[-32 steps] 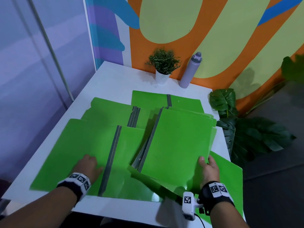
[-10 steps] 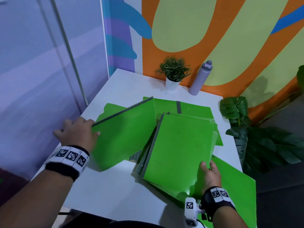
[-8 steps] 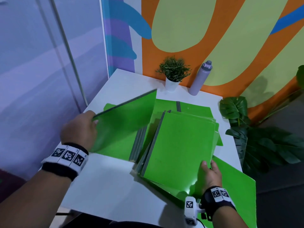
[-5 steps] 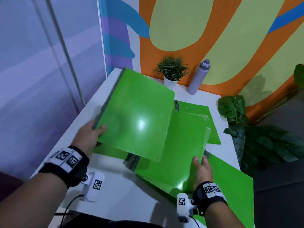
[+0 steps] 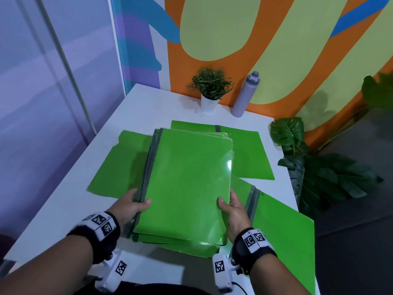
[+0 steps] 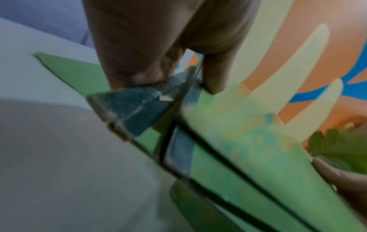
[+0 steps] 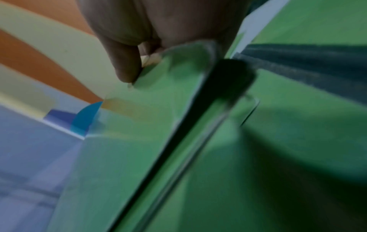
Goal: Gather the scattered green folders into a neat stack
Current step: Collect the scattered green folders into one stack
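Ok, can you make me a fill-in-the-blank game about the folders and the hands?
1. Both hands grip the ____ of green folders: the left hand its spine side, the right hand the other.
2. The pot plant stands to the ____ of the bottle.
3. Each folder's spine is coloured ____.
4. The table is coloured ____.

Missing words: stack; left; grey; white

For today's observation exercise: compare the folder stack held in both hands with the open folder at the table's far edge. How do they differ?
The stack holds several closed folders, gripped by the left hand and right hand; the far folder is single, untouched, spread open and partly covered by the stack. Both are green with grey spines.
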{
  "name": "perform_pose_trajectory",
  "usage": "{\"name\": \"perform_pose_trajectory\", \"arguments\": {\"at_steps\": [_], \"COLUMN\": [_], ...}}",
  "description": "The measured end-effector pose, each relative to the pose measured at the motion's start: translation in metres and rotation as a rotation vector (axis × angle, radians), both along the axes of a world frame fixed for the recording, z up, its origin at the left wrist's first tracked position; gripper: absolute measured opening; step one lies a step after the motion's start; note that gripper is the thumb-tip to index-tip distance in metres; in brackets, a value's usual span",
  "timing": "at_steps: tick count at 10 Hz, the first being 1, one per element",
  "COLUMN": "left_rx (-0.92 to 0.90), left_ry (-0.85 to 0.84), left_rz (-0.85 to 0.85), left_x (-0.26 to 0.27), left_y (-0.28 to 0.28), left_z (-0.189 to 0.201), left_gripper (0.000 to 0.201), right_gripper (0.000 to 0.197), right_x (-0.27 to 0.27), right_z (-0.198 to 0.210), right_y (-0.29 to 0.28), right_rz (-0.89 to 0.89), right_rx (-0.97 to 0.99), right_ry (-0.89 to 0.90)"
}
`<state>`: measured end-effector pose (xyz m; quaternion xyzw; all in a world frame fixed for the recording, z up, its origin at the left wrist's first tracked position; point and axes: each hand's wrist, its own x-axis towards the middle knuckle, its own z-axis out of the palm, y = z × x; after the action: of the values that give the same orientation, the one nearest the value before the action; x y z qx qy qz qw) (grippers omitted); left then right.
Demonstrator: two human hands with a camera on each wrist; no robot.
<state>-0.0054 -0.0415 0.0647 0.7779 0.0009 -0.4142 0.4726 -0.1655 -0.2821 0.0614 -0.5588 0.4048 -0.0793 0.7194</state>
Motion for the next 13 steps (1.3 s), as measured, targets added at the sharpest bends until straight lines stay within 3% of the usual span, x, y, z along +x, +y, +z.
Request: {"name": "perform_pose_trajectory", "arguments": {"at_steps": [1,2,3,4,5,6,7,8,9,10,11,12,13], "left_rx": [-0.035,-0.041,-0.031,-0.058,-0.065,-0.021,0.012,0.04,0.054,0.124,0.149,0.152,0.143], "left_ry": [-0.057,-0.134,-0.14,-0.042,0.017,0.029,0.038,0.017,0.052,0.067,0.059,0.054,0.078], "left_rz": [0.065,0.151,0.228,0.291,0.307,0.265,0.231,0.203,0.224,0.226,0.198,0.173,0.171], "left_x": [0.003,0.003,0.004,0.007,0.01,0.011,0.011,0.009,0.013,0.036,0.033,0.024,0.026], "left_y": [-0.002,-0.006,-0.007,-0.005,-0.004,-0.006,-0.009,-0.014,-0.013,-0.002,-0.004,-0.008,-0.007], "left_z": [0.0,-0.003,-0.009,-0.014,-0.023,-0.032,-0.045,-0.047,-0.061,-0.141,-0.143,-0.11,-0.102], "left_gripper": [0.024,0.026,0.028,0.043,0.057,0.053,0.04,0.025,0.037,0.083,0.085,0.07,0.055], "right_gripper": [0.053,0.074,0.1,0.096,0.095,0.098,0.086,0.06,0.073,0.059,0.046,0.048,0.044], "right_x": [-0.008,-0.028,-0.057,-0.081,-0.095,-0.097,-0.1,-0.107,-0.108,-0.104,-0.095,-0.072,-0.052], "right_z": [-0.006,-0.034,-0.067,-0.079,-0.075,-0.064,-0.063,-0.068,-0.069,-0.066,-0.062,-0.049,-0.015], "right_y": [-0.01,-0.025,-0.026,-0.027,-0.048,-0.066,-0.069,-0.069,-0.081,-0.095,-0.106,-0.115,-0.114], "right_rz": [0.131,0.31,0.6,0.765,0.609,0.316,0.016,-0.213,-0.475,-0.61,-0.656,-0.69,-0.756], "right_rx": [-0.179,-0.493,-0.632,-0.716,-0.864,-0.818,-0.641,-0.387,-0.172,0.011,0.11,0.177,0.007], "right_ry": [0.086,0.448,0.795,0.887,0.987,1.097,1.12,1.037,0.821,0.594,0.315,0.166,0.077]}}
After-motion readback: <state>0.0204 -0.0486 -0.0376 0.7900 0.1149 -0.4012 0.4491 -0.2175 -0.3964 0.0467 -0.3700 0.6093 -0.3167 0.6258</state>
